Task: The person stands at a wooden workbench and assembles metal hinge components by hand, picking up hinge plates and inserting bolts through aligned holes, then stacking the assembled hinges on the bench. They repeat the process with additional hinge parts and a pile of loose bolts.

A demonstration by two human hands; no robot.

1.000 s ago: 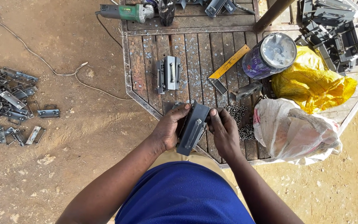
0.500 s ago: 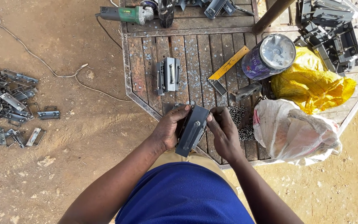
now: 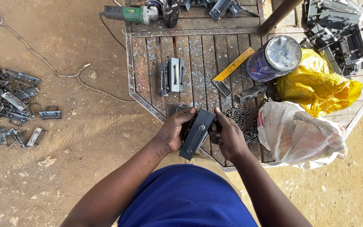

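A dark flat metal bracket is held tilted over the near edge of a wooden-slat table. My left hand grips its left side. My right hand holds its right edge with the fingers curled in. A finished metal latch assembly lies on the slats beyond my hands. A heap of small metal tube pieces sits just right of my right hand.
A green angle grinder and its cable lie at the table's far edge. A yellow square ruler, a round tin, a yellow bag and a white sack are at right. Metal parts litter the dirt at left; more are stacked top right.
Both hands and the bracket stay in nearly the same place; the fingers of my right hand shift slightly on the bracket's edge.
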